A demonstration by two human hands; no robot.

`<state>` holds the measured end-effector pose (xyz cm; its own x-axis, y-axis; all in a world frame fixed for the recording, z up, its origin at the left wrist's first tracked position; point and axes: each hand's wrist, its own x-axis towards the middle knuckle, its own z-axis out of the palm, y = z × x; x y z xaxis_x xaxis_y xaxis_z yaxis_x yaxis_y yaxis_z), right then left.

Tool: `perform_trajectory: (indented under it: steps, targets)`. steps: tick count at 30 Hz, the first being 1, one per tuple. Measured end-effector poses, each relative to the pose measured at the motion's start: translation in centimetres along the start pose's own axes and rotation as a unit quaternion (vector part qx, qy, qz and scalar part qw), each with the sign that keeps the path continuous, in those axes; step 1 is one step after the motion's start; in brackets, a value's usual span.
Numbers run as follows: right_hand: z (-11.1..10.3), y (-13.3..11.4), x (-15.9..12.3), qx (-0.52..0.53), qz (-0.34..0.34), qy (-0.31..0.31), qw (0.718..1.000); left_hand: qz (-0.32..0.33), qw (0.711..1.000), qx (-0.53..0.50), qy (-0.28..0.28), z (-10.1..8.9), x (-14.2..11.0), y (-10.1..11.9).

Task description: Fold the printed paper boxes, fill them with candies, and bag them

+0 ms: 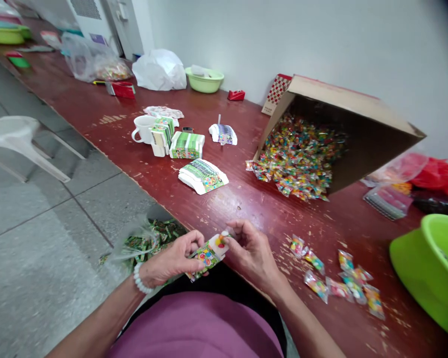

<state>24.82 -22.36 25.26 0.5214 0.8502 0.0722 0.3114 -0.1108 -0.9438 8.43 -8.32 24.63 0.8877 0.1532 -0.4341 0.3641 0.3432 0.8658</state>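
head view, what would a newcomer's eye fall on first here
The cardboard box lying on its side, right of centre, with colourful wrapped candies spilling onto the red table. Next, the lime-green plastic tub at the right edge. Then, at bottom centre, the left hand holding a green printed carton while the right hand pinches a candy packet at its open end.

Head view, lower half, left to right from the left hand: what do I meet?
Left hand → small printed box it holds → right hand → loose wrapped sweets → green tub.
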Motion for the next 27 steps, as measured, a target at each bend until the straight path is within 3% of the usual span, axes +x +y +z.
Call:
perform_trajectory:
  steps: [5,10,16,21,25,27]
  targets:
    - [0.1,-0.8,-0.1,-0.055,-0.021,-0.027,0.998,0.036,0.997,-0.056,-0.044,1.1,1.0,-0.9]
    - [-0.1,-0.9,0.0,-0.122,-0.117,-0.07,0.983,0.075,0.993,-0.086,-0.017,1.7,1.6,-1.2]
    - [0.2,-0.9,0.3,-0.201,-0.083,-0.063,0.974,0.047,0.994,-0.094,-0.014,2.1,1.8,-0.9]
    - [0.3,-0.3,0.6,-0.114,-0.059,-0.024,0.991,0.034,0.991,-0.125,0.025,2.7,2.1,-0.9]
    - [0.4,-0.3,0.2,-0.094,-0.094,-0.071,0.989,0.011,0.971,-0.227,0.075,2.8,2.9,-1.3]
    - [0.5,-0.2,-0.1,-0.086,-0.111,-0.056,0.988,0.005,0.961,-0.264,0.084,2.8,3.2,-1.2]
